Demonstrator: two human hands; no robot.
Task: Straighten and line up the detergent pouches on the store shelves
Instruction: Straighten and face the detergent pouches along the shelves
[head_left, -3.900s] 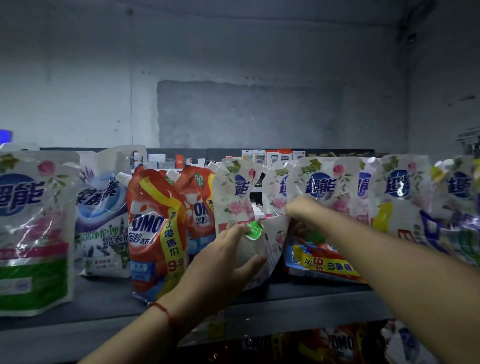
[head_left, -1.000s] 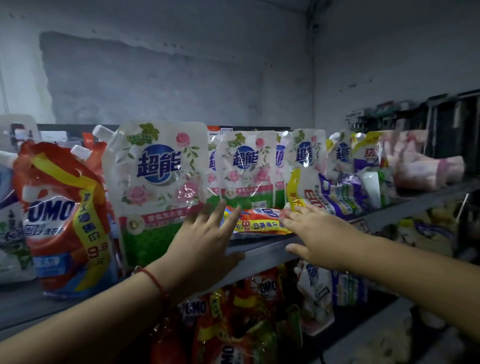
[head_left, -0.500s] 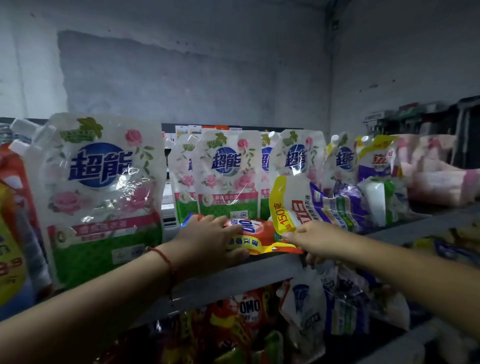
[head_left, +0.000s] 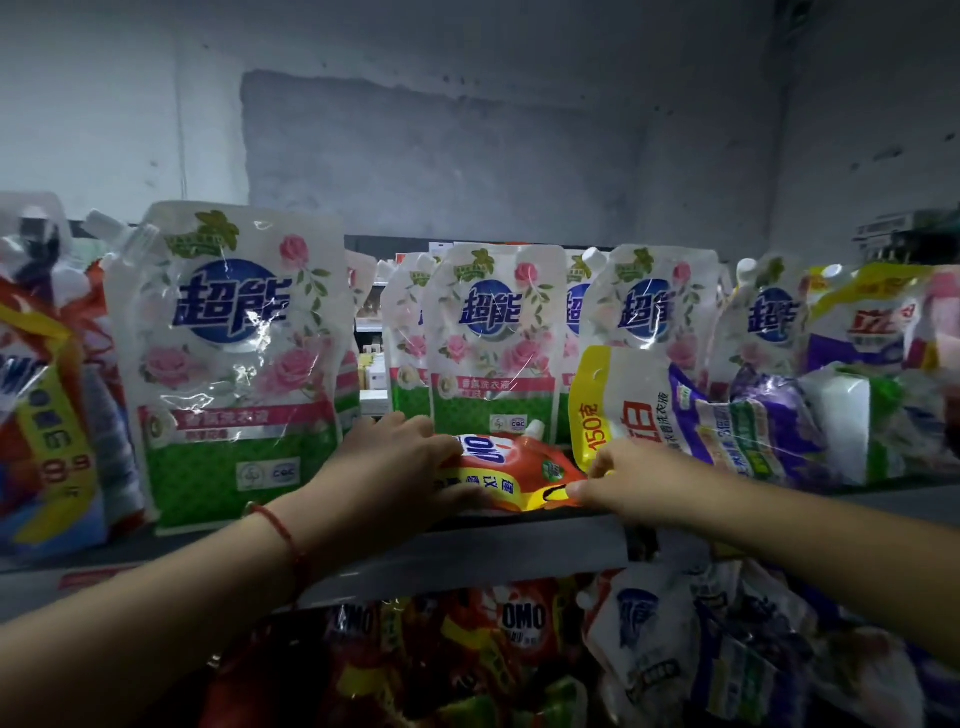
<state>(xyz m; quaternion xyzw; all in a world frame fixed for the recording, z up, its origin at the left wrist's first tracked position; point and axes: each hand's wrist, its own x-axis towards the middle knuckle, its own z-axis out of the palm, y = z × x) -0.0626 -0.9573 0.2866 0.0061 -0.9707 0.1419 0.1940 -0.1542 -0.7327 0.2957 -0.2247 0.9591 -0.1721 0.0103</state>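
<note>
A red and yellow OMO pouch (head_left: 519, 470) lies flat on the grey shelf (head_left: 467, 551), spout pointing right. My left hand (head_left: 395, 467) grips its left end. The thumb and fingers of my right hand (head_left: 631, 480) pinch its right edge. Behind it stand white and green rose-print pouches: a big one (head_left: 234, 358) at the left, another (head_left: 493, 343) in the middle and a third (head_left: 649, 306) to the right. A white and purple pouch (head_left: 691, 415) with a yellow tab lies tilted on its side just right of the OMO pouch.
More OMO pouches (head_left: 41, 415) stand at the far left. Several purple and green pouches (head_left: 841, 415) are heaped at the right. The lower shelf holds a jumble of red pouches (head_left: 519, 629) and white ones (head_left: 649, 639). A grey wall rises behind.
My view has swung left, so the shelf sits more centred. Both hands stay on the flat OMO pouch, which has slid slightly forward toward the shelf edge.
</note>
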